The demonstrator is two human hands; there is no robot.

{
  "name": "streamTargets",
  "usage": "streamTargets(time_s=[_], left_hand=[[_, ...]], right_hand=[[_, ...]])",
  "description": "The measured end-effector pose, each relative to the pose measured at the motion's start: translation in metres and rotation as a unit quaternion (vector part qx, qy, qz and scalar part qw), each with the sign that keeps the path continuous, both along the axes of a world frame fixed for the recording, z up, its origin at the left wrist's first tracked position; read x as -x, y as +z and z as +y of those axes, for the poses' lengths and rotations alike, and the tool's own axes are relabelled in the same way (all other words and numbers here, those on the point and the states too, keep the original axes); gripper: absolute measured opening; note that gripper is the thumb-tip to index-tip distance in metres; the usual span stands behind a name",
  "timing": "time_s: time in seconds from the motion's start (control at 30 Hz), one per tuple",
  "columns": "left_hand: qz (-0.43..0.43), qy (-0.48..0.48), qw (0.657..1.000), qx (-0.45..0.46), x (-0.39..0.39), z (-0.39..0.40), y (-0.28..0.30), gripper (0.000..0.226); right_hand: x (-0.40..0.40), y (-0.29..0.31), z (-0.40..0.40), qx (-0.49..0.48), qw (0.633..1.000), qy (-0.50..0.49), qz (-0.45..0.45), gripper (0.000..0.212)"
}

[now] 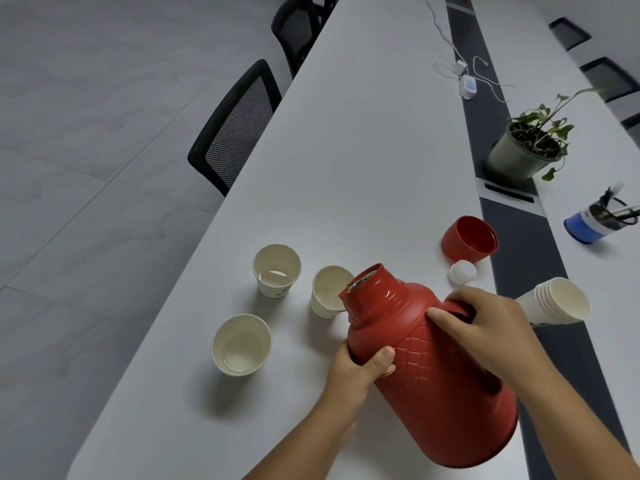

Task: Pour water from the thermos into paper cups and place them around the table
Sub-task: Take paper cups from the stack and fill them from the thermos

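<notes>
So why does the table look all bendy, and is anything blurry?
Head view: the wide lens curves the table edges; the plant and pen pot at the right edge look smeared; soft overhead light leaves faint shadows beside the cups; the thermos stays sharp.

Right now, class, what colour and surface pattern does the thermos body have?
Red, with an embossed diamond-quilt pattern on the thermos, seen clearly in the head view.
</notes>
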State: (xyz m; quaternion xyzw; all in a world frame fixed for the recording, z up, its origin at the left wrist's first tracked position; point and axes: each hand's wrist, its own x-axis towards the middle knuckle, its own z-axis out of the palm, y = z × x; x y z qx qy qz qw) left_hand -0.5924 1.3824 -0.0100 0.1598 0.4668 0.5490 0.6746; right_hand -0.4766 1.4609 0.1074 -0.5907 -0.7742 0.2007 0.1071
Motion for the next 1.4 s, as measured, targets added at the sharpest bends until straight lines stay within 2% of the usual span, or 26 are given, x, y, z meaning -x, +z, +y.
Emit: streamTargets(time_s=[0.17, 0.23, 0.33, 0.47, 0.67, 0.93, 1.03, 1.1, 1.3, 1.4], left_hand=[[0.016, 0.005, 1.000, -0.008, 0.000, 0.001, 0.004, 0.041], [0.031, 0.001, 0.999, -0.014, 0.001, 0.002, 0.007, 0.048], [0.091, -0.006, 0.995, -0.031, 0.002, 0.004, 0.011, 0.072], [0.144, -0.013, 0.988, -0.060, 0.001, 0.012, 0.018, 0.079], [0.287, -0.064, 0.942, -0.158, 0.003, 0.051, 0.035, 0.091], [0.390, -0.128, 0.885, -0.218, 0.008, 0.145, 0.053, 0.084], [0.415, -0.148, 0.871, -0.216, 0.014, 0.179, 0.050, 0.085], [0.424, -0.158, 0.866, -0.212, 0.018, 0.198, 0.044, 0.083], [0.440, -0.156, 0.863, -0.193, 0.033, 0.233, 0.028, 0.083], [0.448, -0.143, 0.862, -0.189, 0.036, 0.240, 0.026, 0.083]], right_hand=[[-0.004, -0.001, -0.001, 0.007, 1.000, -0.012, 0.028, 0.013], [-0.008, -0.002, -0.003, 0.005, 0.999, -0.020, 0.050, 0.018], [-0.020, -0.001, -0.006, 0.004, 0.996, -0.022, 0.089, 0.025], [-0.046, -0.003, -0.006, 0.044, 0.991, 0.006, 0.123, 0.031], [-0.082, -0.020, 0.012, 0.108, 0.986, 0.021, 0.124, 0.016], [-0.086, -0.042, 0.079, 0.089, 0.973, -0.003, 0.213, 0.012], [-0.078, -0.056, 0.105, 0.060, 0.969, -0.021, 0.239, 0.022], [-0.071, -0.066, 0.120, 0.051, 0.965, -0.030, 0.256, 0.029], [-0.057, -0.093, 0.158, 0.038, 0.959, -0.042, 0.278, 0.022], [-0.052, -0.092, 0.172, 0.043, 0.952, -0.025, 0.301, 0.028]])
